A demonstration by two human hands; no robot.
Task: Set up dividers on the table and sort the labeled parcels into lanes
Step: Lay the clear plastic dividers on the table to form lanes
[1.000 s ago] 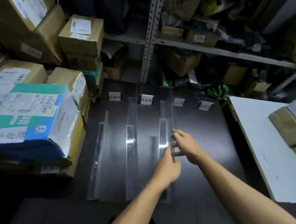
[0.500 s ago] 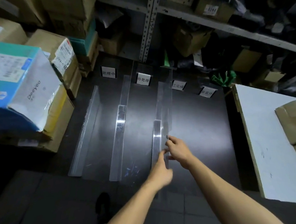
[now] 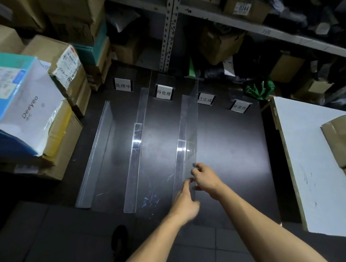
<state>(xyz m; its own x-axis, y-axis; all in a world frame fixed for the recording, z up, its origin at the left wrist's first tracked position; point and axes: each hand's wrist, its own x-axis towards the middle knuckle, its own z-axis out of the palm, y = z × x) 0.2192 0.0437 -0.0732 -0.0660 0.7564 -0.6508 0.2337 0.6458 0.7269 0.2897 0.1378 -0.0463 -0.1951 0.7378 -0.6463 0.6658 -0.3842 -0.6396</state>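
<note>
Both hands have slid nearer along the clear divider [image 3: 186,134], upright on the dark worktop [image 3: 230,139]. Right hand [image 3: 205,178] fingers pinch its top edge; left hand [image 3: 184,203] fingers, blurred, touch beside. Light, stiff, slippery: grip the edge.

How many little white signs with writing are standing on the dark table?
4, in a row along the far edge of the dark table: one at far left, the next beside it, a third partly behind a clear divider, and the rightmost.
</note>
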